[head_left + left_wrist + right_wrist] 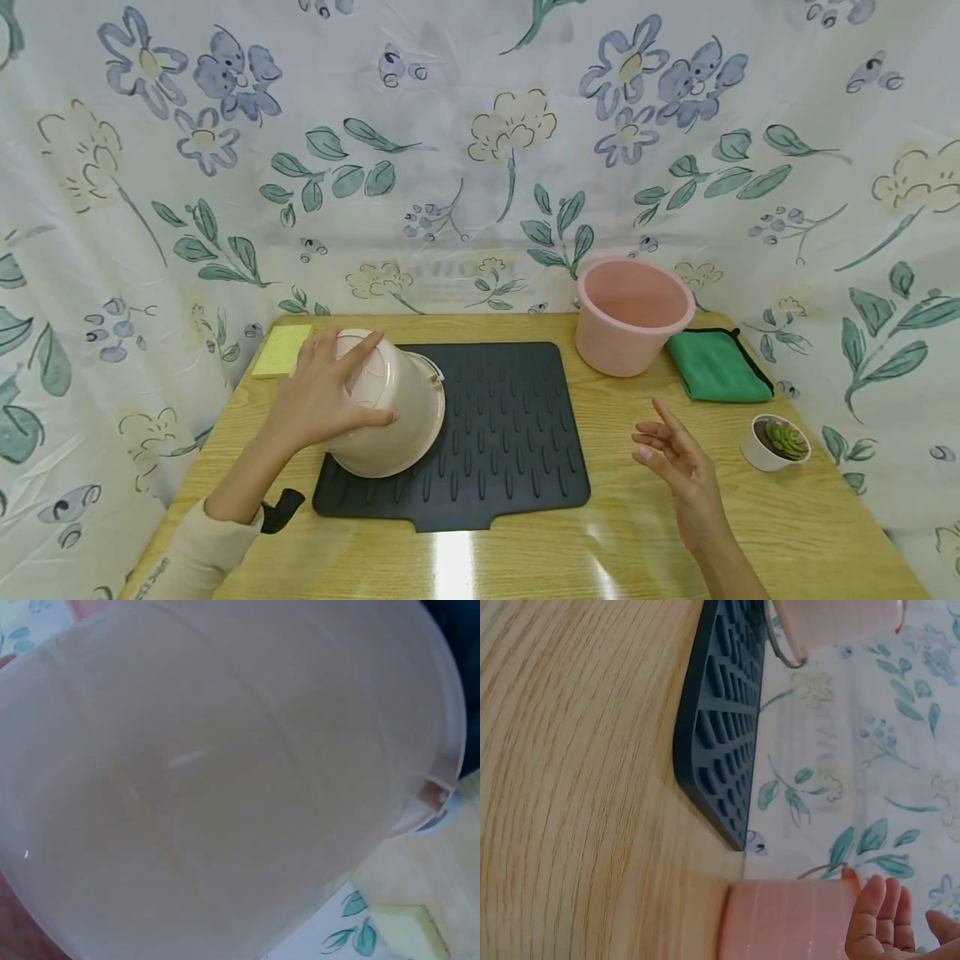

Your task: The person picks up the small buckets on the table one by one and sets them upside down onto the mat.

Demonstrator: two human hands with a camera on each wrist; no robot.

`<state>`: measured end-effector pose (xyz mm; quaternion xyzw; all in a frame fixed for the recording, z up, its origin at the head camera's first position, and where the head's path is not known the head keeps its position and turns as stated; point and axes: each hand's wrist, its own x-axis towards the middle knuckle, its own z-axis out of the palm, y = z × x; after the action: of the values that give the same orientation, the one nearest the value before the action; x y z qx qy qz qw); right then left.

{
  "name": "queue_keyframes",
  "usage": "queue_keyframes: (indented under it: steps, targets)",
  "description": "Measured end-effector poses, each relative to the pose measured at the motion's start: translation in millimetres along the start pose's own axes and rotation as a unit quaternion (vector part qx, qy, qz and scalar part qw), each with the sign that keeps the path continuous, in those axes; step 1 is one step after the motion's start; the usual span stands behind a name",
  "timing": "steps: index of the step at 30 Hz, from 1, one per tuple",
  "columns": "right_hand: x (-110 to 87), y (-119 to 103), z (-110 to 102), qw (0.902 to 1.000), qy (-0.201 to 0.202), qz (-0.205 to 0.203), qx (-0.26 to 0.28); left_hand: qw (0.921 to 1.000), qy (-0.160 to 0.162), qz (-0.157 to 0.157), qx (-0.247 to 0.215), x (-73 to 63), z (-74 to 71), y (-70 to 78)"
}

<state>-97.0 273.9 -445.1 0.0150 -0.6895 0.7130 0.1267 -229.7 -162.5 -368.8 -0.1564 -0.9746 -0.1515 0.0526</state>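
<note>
A cream bucket (408, 417) is tipped over the left part of a black ridged drying mat (510, 417), its base towards the upper left and its rim towards the mat. Spread across the base, my left hand (318, 396) grips it, thumb on the near side. The bucket wall (225, 765) fills most of the left wrist view and hides the fingers there. My right hand (678, 475) hovers over the wood at the mat's right, fingers loosely bent, holding nothing. Behind it stands an upright pink bucket (618, 342), which the right hand does not touch in the head view.
A folded green cloth (716, 367) lies beside the pink bucket. In front of it is a small potted succulent (776, 442). At the back left lies a yellow cloth or sponge (281, 350). A floral curtain (480, 167) hangs behind the wooden table (360, 558).
</note>
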Motion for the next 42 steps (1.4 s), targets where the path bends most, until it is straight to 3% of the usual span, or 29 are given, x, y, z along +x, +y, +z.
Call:
queue_keyframes:
  steps: [5, 20, 29, 42]
  targets:
    - [0.7, 0.5, -1.5, 0.9999, -0.002, -0.011, 0.004, 0.9991, -0.041, 0.004, 0.003, 16.0, -0.4, 0.2]
    - [8.2, -2.9, -7.5, 0.9999, 0.006, 0.01, -0.002, 0.9949, -0.101, 0.005, 0.003, 41.9, 3.1, 6.4]
    - [21.3, -6.3, -19.6, 0.9999, -0.005, 0.001, -0.014, 0.9929, -0.117, 0.012, 0.018, 47.4, 5.1, 9.1]
    - [57.7, -26.3, -34.8, 0.9995, 0.002, 0.015, -0.026, 0.9911, -0.131, 0.012, 0.018, 49.9, 6.1, 11.7]
